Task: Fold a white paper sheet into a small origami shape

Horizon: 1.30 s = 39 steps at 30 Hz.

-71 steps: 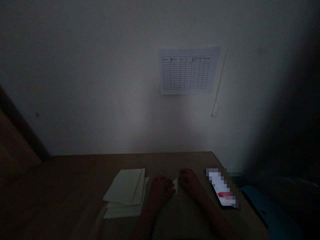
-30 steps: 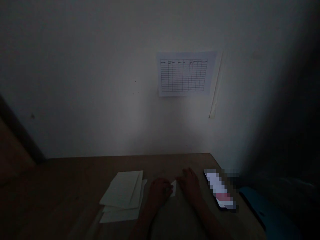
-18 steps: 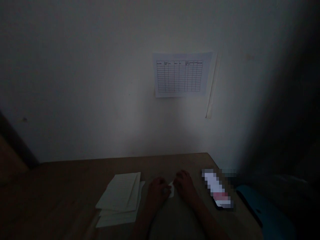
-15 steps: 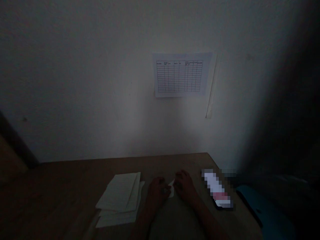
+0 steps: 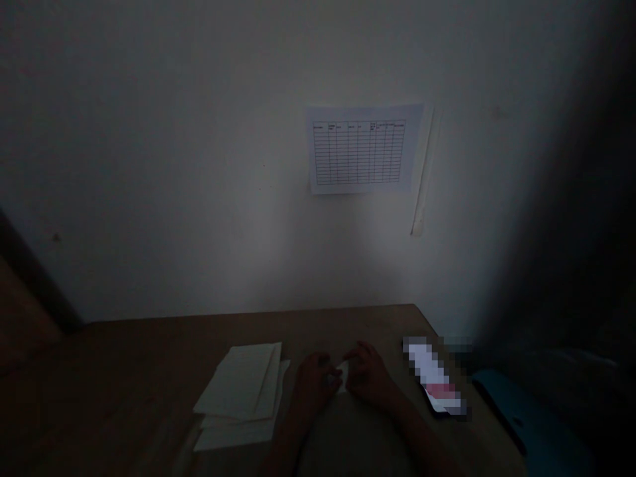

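A small piece of white paper (image 5: 342,376) lies low over the table between my two hands, mostly covered by fingers. My left hand (image 5: 315,381) is closed on its left side, fingers curled and pinching the edge. On the other side, my right hand (image 5: 366,372) has its fingers bent and pressed onto the paper's right edge. Left of my left forearm rests a loose stack of white paper sheets (image 5: 241,384), some set askew. The dim light hides the fingertips' detail.
A phone (image 5: 437,381) with a lit, blurred screen lies near the right edge of the brown table (image 5: 163,338). Beyond that edge stands a blue chair (image 5: 529,417). A printed table sheet (image 5: 365,149) is fixed to the wall (image 5: 199,165) behind.
The fingers of my right hand have shifted slightly over the small paper. Both hands stay at the same place on the table. The view has moved a little.
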Tool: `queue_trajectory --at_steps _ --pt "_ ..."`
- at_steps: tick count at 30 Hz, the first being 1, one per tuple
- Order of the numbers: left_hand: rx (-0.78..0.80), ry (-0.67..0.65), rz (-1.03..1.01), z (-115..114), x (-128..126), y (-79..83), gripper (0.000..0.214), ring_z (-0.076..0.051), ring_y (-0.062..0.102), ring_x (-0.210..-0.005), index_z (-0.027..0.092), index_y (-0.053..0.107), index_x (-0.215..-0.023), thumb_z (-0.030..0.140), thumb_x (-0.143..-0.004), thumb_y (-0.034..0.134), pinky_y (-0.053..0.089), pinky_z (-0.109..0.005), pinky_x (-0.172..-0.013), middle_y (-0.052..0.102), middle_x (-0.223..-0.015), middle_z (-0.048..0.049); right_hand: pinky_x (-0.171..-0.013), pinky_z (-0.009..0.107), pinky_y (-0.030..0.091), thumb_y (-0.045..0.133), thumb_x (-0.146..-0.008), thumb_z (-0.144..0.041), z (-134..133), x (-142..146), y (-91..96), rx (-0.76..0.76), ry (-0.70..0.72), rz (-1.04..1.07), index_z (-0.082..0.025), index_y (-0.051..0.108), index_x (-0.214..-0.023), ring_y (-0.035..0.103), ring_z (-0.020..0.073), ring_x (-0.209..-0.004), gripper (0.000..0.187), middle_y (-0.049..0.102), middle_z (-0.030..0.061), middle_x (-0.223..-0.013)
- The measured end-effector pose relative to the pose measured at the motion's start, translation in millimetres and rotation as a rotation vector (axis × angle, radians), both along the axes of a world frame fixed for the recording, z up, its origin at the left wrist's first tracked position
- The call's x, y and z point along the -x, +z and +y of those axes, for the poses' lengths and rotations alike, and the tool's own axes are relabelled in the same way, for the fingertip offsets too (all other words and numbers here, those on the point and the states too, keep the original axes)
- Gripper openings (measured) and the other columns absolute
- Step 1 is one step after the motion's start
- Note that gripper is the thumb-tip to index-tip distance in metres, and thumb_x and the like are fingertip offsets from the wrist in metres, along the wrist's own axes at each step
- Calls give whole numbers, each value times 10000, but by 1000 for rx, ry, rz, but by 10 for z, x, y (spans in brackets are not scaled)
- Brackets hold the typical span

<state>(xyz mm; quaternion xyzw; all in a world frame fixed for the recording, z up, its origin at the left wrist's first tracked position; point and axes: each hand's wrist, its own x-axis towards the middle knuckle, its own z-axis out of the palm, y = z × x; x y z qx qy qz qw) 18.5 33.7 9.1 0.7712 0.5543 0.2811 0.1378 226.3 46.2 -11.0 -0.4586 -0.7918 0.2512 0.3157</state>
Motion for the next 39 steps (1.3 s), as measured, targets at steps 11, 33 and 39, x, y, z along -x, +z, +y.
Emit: queue_trajectory --at_steps 11,33,39 --pt "14 0 32 35 9 -53 200 -275 575 -1153 273 783 -931 225 -742 738 438 -418 -1006 648 -1220 -83 -1060 474 422 690 -654 -168 -52 6 51 104 -63 91 -285 663 -1145 305 309 -1426 505 487 60 -1422" --pt "34 -4 80 18 -7 53 182 -267 568 -1148 278 776 -925 238 -758 713 436 -410 -997 658 -1203 -67 -1112 487 372 599 -852 -246 73 154 -46 -108 -397 -31 -243 777 -880 351 327 -1389 180 448 93 -1454" --pt "29 -15 40 11 6 35 160 -260 561 -1156 268 770 -910 241 -764 711 424 -404 -1014 654 -1215 -61 -1094 459 386 540 -885 -226 58 129 -95 -150 -386 -68 -274 709 -1108 408 294 -1348 284 474 99 -1411"
